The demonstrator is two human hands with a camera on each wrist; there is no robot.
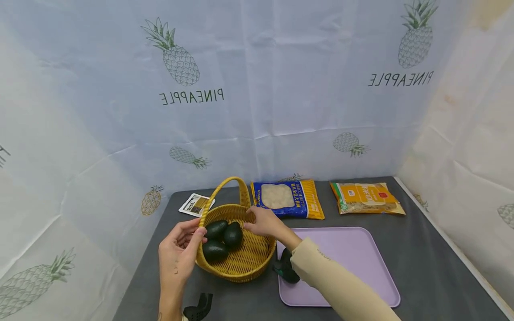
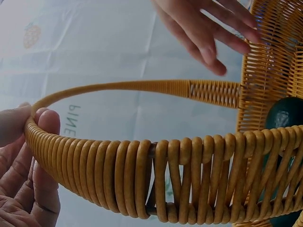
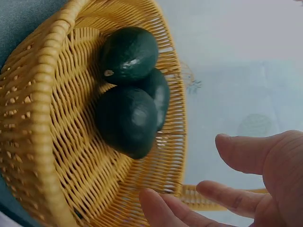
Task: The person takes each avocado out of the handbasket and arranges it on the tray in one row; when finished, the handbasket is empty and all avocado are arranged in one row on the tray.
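The basket [image 1: 246, 263] sat on the dark table [image 1: 237, 298], left of the lilac tray [image 1: 361, 267], with three dark green avocados [image 1: 233, 235] lying together on its left side. From where the right wrist looked, one avocado was partly tucked behind the other two; on the left wrist's side, the wicker covered most of what lay inside.

The person's left hand [image 1: 180, 247] had the handle [image 2: 132, 175] pinched between thumb and curled fingers, though the handle hid part of the hold. The right hand [image 1: 265, 221] was over the basket's right side near the far rim, fingers loosely spread and holding nothing; I couldn't tell whether any fingertip brushed the wicker. The right wrist's view cut off part of that hand.

The right sleeve [image 1: 337, 281] crossed the tray and hid some of it. A dark object [image 1: 287, 267] beside the cuff was hard to make out, as was a black piece [image 1: 198, 307] by the left wrist.

Behind stood a blue-and-yellow bag [image 1: 299, 203], its left corner partly behind the basket, a yellow bag [image 1: 366, 198] farther right, and a small packet [image 1: 196, 205], partly covered by the handle.
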